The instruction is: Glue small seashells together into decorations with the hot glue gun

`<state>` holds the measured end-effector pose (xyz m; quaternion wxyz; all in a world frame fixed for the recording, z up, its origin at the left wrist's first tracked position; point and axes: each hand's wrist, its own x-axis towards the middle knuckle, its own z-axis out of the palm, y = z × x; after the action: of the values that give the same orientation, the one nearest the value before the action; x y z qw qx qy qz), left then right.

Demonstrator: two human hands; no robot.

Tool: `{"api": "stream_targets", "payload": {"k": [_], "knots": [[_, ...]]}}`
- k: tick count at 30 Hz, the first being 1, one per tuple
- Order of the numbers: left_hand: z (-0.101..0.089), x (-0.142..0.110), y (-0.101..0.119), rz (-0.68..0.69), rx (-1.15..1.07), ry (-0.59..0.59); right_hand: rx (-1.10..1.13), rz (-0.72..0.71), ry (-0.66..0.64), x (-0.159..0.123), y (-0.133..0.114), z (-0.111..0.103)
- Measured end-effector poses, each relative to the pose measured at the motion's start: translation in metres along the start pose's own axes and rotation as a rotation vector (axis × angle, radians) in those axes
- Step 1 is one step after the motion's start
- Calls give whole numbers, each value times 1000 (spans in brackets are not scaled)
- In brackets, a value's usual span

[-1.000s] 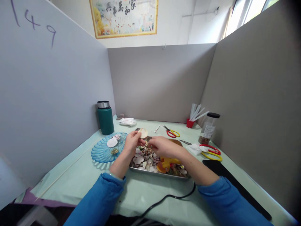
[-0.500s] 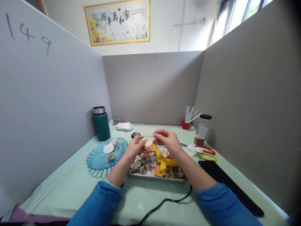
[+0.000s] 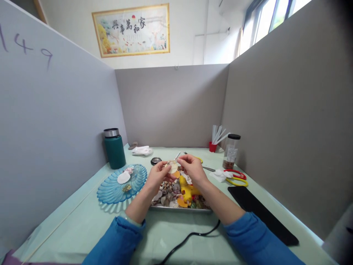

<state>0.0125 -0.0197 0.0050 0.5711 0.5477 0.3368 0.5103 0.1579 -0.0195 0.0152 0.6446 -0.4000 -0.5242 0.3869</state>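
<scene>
My left hand [image 3: 160, 176] pinches a flat, pale round shell [image 3: 173, 168] by its left edge, above the tray. My right hand [image 3: 193, 168] is closed in a pinch at the shell's upper right edge. Whatever its fingertips hold, if anything, is too small to make out. Under both hands lies a metal tray [image 3: 179, 210] filled with seashells [image 3: 167, 195]. A yellow glue gun [image 3: 186, 189] rests on the shells, partly behind my right wrist. To the left, a blue scalloped plate [image 3: 106, 191] carries a white shell [image 3: 124, 177] and small shell pieces.
A green bottle [image 3: 114, 151] stands at the back left. Scissors [image 3: 239, 175], white tissue [image 3: 219, 175], a lidded jar [image 3: 230, 154] and a red cup of white sticks [image 3: 212, 147] are on the right. A black cable [image 3: 190, 237] runs in front of the tray.
My right hand has risen from the tray's shells to the pale shell's edge. My left hand has lowered the shell slightly and keeps hold of it. The view has shifted right.
</scene>
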Motion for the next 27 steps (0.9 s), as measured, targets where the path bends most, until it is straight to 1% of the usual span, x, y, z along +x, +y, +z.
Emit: {"api": "stream_targets", "payload": {"k": [6, 13, 15, 20, 27], "knots": [[2, -2, 1, 10, 5, -24, 2, 51, -13, -2, 2, 1], [2, -4, 2, 28, 25, 19, -43, 11, -17, -4, 5, 0], [1, -4, 0, 34, 17, 14, -19, 9, -27, -5, 4, 0], [-1, -3, -2, 40, -6, -41, 6, -8, -16, -5, 3, 1], [0, -5, 1, 34, 13, -2, -46, -27, -17, -6, 7, 1]]}}
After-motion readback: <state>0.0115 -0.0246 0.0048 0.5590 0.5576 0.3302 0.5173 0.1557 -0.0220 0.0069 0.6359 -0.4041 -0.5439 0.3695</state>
